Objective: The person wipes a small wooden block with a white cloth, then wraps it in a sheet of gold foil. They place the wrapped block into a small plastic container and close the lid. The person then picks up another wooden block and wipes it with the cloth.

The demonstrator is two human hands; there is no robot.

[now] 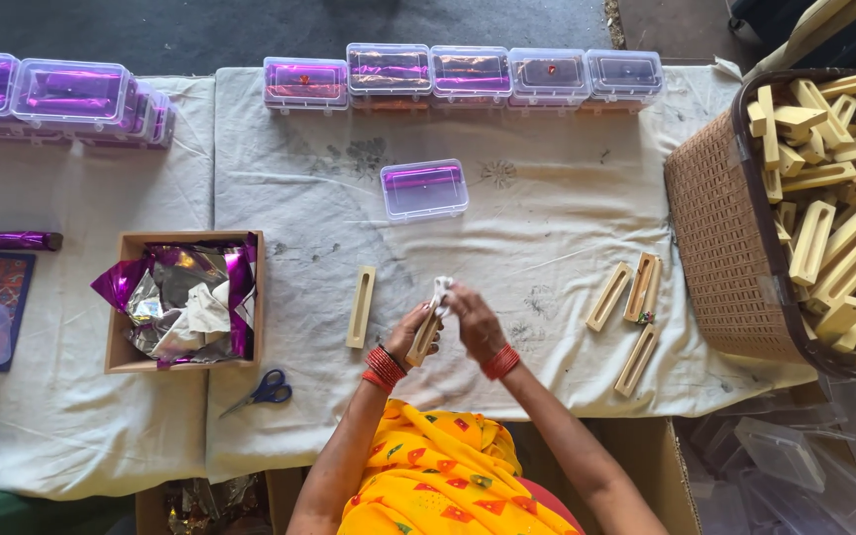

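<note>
Gripping a slotted wooden block point(424, 337) above the cloth-covered table point(547, 218), the left hand point(410, 332) steadies it while the right hand point(473, 317) pinches a white scrap point(441, 290) (probably tissue); keeping the block firmly braced should help.

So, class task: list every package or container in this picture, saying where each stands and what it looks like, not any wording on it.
Row of clear plastic boxes: far edge of the cloth, rectangular, purple foil inside.
Stacked clear boxes: far left, same kind.
Single clear box: mid-cloth, lidded, purple inside.
Cardboard box: left, square, holding purple and silver foil.
Woven basket: right, brown, full of pale wooden pieces.
Empty clear boxes: bottom right.
</note>
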